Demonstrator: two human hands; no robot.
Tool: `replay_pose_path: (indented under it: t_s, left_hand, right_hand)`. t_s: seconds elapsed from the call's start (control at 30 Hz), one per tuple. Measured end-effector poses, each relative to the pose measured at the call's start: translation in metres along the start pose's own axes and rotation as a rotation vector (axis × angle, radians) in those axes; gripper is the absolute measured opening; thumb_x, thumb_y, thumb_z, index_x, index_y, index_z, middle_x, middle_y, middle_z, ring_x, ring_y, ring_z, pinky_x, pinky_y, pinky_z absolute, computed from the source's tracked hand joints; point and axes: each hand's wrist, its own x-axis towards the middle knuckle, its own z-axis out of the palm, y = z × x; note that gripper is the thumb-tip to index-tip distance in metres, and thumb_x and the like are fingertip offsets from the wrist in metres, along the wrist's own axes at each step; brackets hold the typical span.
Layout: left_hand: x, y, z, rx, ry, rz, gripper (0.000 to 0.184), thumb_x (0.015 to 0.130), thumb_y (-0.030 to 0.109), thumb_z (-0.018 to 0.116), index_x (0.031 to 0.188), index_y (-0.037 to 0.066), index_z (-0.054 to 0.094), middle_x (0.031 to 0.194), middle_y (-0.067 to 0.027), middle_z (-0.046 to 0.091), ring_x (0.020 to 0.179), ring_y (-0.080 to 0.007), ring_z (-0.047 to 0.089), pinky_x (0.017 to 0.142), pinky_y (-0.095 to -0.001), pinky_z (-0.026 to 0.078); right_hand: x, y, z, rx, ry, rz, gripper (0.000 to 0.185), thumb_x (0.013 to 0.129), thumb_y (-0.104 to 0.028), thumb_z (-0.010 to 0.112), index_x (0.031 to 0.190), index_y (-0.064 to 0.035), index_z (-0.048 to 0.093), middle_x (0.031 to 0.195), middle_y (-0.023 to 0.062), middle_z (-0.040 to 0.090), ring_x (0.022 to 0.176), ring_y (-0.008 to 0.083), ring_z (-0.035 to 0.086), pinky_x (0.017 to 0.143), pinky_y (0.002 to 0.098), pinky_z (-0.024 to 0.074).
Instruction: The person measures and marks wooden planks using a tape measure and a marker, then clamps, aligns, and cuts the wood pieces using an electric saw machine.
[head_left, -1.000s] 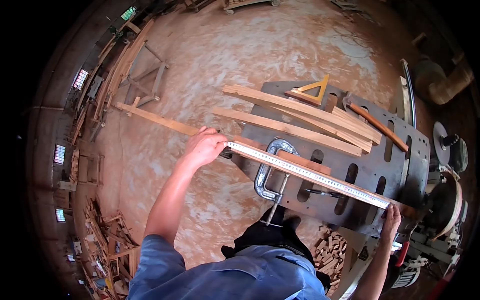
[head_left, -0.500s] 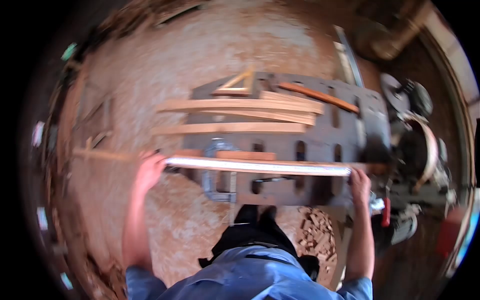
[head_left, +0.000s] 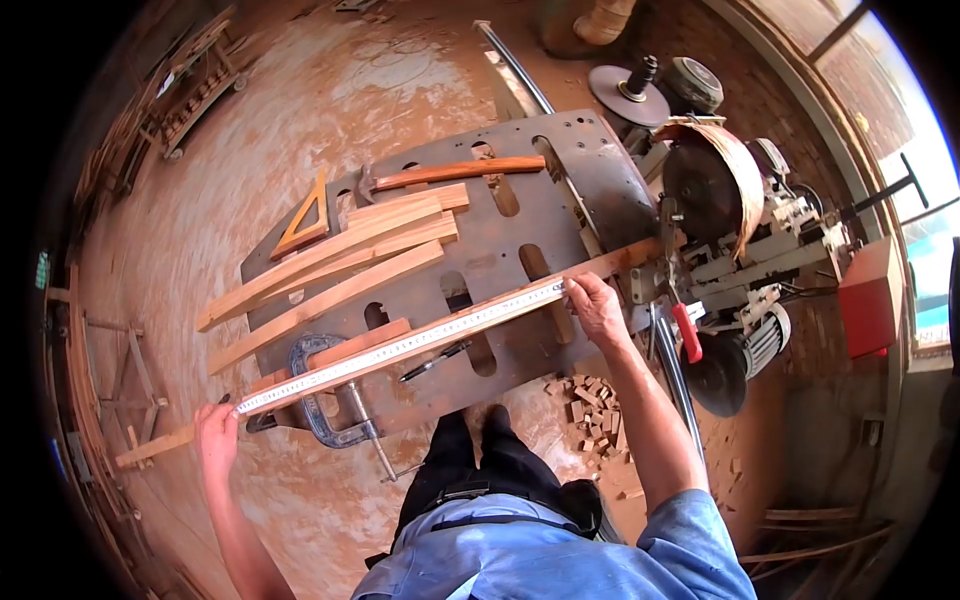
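Observation:
A long white measuring tape (head_left: 400, 347) with dark markings lies stretched along a long wooden strip (head_left: 505, 312). My left hand (head_left: 216, 430) is closed at the tape's lower left end, beside the strip; a small dark bit shows above the fingers. At the other end, my right hand (head_left: 597, 308) pinches the tape with thumb and fingers. Between them a C-clamp (head_left: 322, 428) grips the metal table's edge by a short wooden block (head_left: 360, 343). A black pen (head_left: 435, 362) rests on the table just below the strip.
The slotted metal table (head_left: 415, 285) carries several wooden strips (head_left: 330, 307), a triangle square (head_left: 304, 220) and a hammer (head_left: 455, 172). To the right stands machinery with a round disc (head_left: 700, 185) and a red handle (head_left: 687, 332). Wood offcuts (head_left: 597, 412) lie on the floor.
The view has turned, so the table and strip now slant up to the right, and the picture is sharper. Both hands stay at the two ends of the tape.

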Motion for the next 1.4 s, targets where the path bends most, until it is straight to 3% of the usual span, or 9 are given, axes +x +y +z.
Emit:
replay_pose_path:
  t_s: [0.2,0.23,0.43,0.67,0.77,0.93,1.0,1.2,1.4]
  left_hand:
    - [0.0,0.01,-0.006,0.016,-0.024,-0.014,0.015,0.091,0.012,0.065,0.098,0.0,0.071,0.092,-0.0151,0.06,0.099,-0.0335,0.056,0.088,-0.0421,0.046]
    - [0.0,0.011,-0.007,0.025,-0.022,-0.005,0.015,0.091,0.012,0.065,0.098,0.0,0.07,0.093,-0.0151,0.06,0.099,-0.0334,0.056,0.089,-0.0421,0.046]
    - [-0.002,0.014,-0.009,0.0,-0.01,-0.001,0.014,0.092,0.011,0.064,0.096,0.0,0.07,0.093,-0.0149,0.06,0.098,-0.0338,0.056,0.089,-0.0423,0.046]
    - [-0.006,0.016,-0.009,0.0,0.031,0.03,0.013,0.091,0.011,0.065,0.097,0.001,0.07,0.095,-0.015,0.063,0.098,-0.0352,0.057,0.089,-0.0423,0.046]
    - [-0.006,0.005,-0.003,0.004,0.059,0.079,0.013,0.09,0.011,0.066,0.097,0.002,0.071,0.095,-0.015,0.065,0.098,-0.0358,0.058,0.089,-0.0429,0.047]
    - [-0.006,0.012,-0.005,0.008,0.059,0.048,0.013,0.088,0.013,0.068,0.096,0.004,0.072,0.098,-0.0128,0.068,0.098,-0.0344,0.06,0.088,-0.0438,0.049]
    - [-0.006,0.012,-0.002,-0.005,0.079,0.03,0.012,0.088,0.014,0.068,0.095,0.005,0.073,0.097,-0.0113,0.068,0.098,-0.0335,0.061,0.087,-0.0436,0.05]
    - [-0.008,0.013,0.001,-0.04,0.129,0.041,0.011,0.09,0.018,0.067,0.093,0.01,0.075,0.093,-0.0066,0.07,0.097,-0.0298,0.062,0.085,-0.0421,0.051]
    - [-0.008,0.015,-0.003,0.017,0.039,-0.046,0.016,0.093,0.023,0.064,0.099,0.015,0.075,0.099,-0.0067,0.07,0.101,-0.028,0.064,0.098,-0.0422,0.048]
  right_hand:
    - [-0.005,0.001,0.0,0.257,-0.038,0.114,0.024,0.104,-0.021,0.06,0.097,0.0005,0.068,0.083,0.0024,0.058,0.075,0.0112,0.057,0.067,0.0285,0.0476]
    - [-0.006,0.0,0.001,0.291,-0.061,0.115,0.026,0.107,-0.022,0.055,0.107,-0.0001,0.067,0.083,0.0012,0.062,0.073,0.009,0.057,0.066,0.0251,0.0489]
    - [-0.009,-0.005,0.003,0.404,-0.008,0.216,0.029,0.107,-0.024,0.053,0.114,0.0,0.068,0.084,0.0015,0.064,0.073,0.0093,0.058,0.066,0.025,0.05]
    - [-0.009,0.0,0.009,0.32,0.036,0.192,0.024,0.103,-0.024,0.062,0.111,-0.0023,0.069,0.083,0.001,0.064,0.072,0.009,0.06,0.064,0.0261,0.0516]
    - [-0.006,0.008,0.013,0.044,0.106,-0.024,0.022,0.099,-0.024,0.068,0.103,-0.0031,0.07,0.083,0.0003,0.064,0.072,0.0088,0.059,0.063,0.0267,0.0527]
    - [0.002,0.025,0.008,-0.001,0.043,0.024,0.02,0.1,-0.022,0.064,0.106,-0.0043,0.07,0.085,0.0001,0.065,0.073,0.0091,0.059,0.063,0.026,0.0517]
    - [-0.007,-0.01,0.007,0.114,0.036,0.186,0.022,0.101,-0.023,0.063,0.107,-0.0032,0.07,0.086,0.0004,0.065,0.073,0.009,0.06,0.063,0.0259,0.0519]
    - [-0.008,-0.018,0.004,0.054,0.043,0.148,0.026,0.102,-0.021,0.06,0.112,0.0006,0.07,0.083,0.0006,0.064,0.071,0.0086,0.056,0.061,0.0263,0.0463]
    - [-0.001,0.003,0.0,0.126,0.019,0.171,0.025,0.103,-0.023,0.061,0.112,-0.0021,0.071,0.081,0.0,0.063,0.068,0.0072,0.055,0.057,0.024,0.0459]
